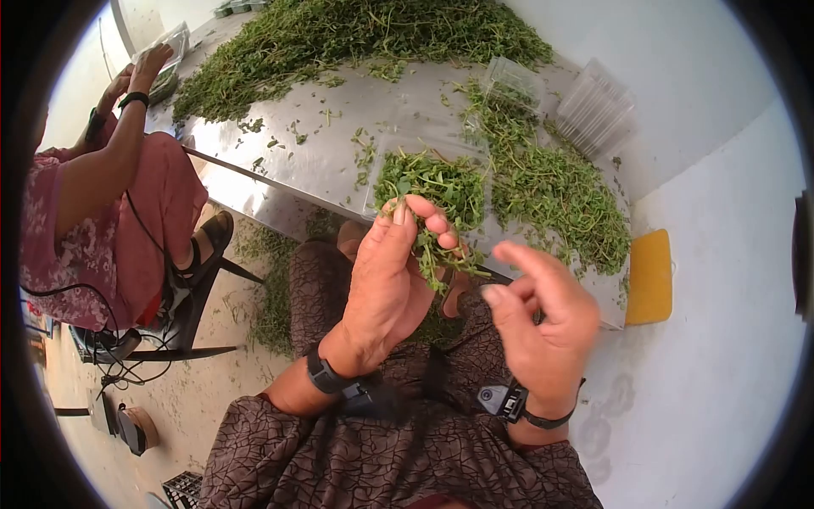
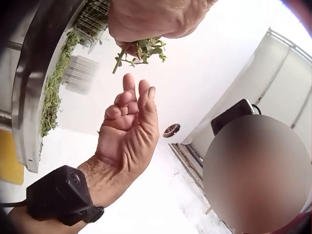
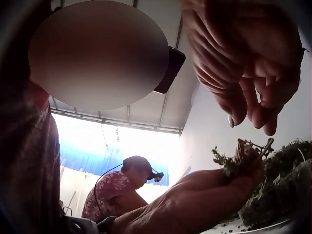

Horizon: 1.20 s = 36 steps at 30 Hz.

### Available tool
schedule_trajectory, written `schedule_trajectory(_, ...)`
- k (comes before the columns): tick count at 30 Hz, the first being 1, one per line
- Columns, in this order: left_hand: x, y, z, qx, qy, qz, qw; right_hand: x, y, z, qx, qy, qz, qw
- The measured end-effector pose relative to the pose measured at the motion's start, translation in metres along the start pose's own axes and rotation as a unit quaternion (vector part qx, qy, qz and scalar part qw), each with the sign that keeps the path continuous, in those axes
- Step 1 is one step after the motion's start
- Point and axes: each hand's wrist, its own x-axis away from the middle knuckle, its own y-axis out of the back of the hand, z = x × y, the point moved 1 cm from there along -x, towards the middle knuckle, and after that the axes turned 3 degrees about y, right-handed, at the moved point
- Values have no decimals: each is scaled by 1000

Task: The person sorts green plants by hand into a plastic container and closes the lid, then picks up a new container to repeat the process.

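Note:
My left hand (image 1: 386,288) grips a small bunch of leafy green sprigs (image 1: 431,263), with thumb and fingertips pinching near the top. In the left wrist view the sprigs (image 2: 148,51) stick out below the left hand (image 2: 158,17), a cut stem among them. My right hand (image 1: 547,318) is raised to the right of the bunch, apart from it, fingers loosely bent and nothing between them. The right wrist view has this right hand (image 3: 248,58) above the left hand (image 3: 195,202). Beyond the left fingertips, a clear plastic box (image 1: 370,199) filled with greens stands on the metal table.
Loose greens (image 1: 560,195) lie right of the box, and a large heap (image 1: 356,42) covers the back of the metal table (image 1: 297,170). A clear box (image 1: 515,81) and stacked clear containers (image 1: 598,110) stand back right. A yellow panel (image 1: 650,276) is at the right. Another person (image 1: 93,195) sits left.

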Motion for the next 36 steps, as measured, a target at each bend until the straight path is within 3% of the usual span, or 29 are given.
schedule_trajectory(1,0,1,0,2,3,4,1000,1,-4,0,16,-8,31,999)
schedule_trajectory(3,1,1,1,7,7,12,1000,3,-13,-6,7,9,14,1000)
schedule_trajectory(5,3,0,1,11,11,19,1000,5,-18,-15,19,56,29,998)
schedule_trajectory(10,5,-2,5,92,10,72,993,11,-28,-22,28,38,51,998)
schedule_trajectory(16,3,-2,3,131,27,30,991,8,-21,-22,102,56,47,992)
schedule_trajectory(30,11,-2,6,110,37,6,993,17,-38,-15,182,115,53,975)
schedule_trajectory(36,13,-1,0,35,60,10,998,16,-37,-14,213,149,57,964)
